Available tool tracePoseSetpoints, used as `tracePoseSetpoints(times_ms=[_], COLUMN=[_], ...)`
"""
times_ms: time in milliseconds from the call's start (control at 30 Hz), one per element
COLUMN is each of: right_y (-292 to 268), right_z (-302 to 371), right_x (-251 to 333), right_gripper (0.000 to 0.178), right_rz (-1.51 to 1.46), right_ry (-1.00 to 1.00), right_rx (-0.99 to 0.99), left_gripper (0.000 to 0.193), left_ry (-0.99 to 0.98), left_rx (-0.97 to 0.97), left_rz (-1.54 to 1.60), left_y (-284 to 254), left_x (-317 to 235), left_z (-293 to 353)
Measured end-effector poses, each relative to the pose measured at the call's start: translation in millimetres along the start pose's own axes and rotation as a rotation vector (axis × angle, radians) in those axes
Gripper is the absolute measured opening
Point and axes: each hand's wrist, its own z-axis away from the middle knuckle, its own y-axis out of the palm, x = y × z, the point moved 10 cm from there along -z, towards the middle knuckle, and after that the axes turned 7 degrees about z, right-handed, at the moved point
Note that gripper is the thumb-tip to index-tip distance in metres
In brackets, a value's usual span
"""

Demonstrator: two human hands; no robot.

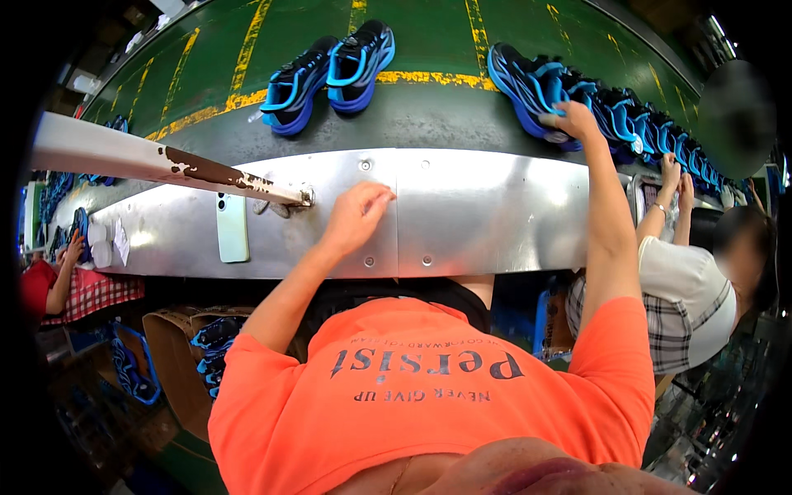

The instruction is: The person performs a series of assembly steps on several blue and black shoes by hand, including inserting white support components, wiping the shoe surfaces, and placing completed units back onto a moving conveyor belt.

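The right hand grips the nearest shoe of a row on the green belt; its length runs away up-left. The left hand, fingers curled and holding nothing, rests on the steel panel near a phone. A shoe pair sits well left.

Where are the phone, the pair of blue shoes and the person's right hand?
phone [232, 228], head view, middle of its pale green back.
pair of blue shoes [330, 70], head view, between the two shoes' openings.
right hand [571, 118], head view, back of the hand.
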Motion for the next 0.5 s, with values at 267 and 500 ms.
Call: tracePoseSetpoints(times_ms=[267, 500], right_y=[-54.2, -52.3], right_z=[203.9, 295.8], right_x=[233.4, 301.3], right_gripper=[0.040, 0.033], right_rz=[-0.294, -0.883], right_ry=[-0.409, -0.610], right_rx=[-0.146, 0.190], left_gripper=[0.066, 0.053], left_ry=[0.038, 0.090], left_rx=[-0.193, -0.052], left_rz=[0.144, -0.111], left_y=[25.4, -1.3], left_x=[-41.7, -30.6], left_z=[23.6, 49.9])
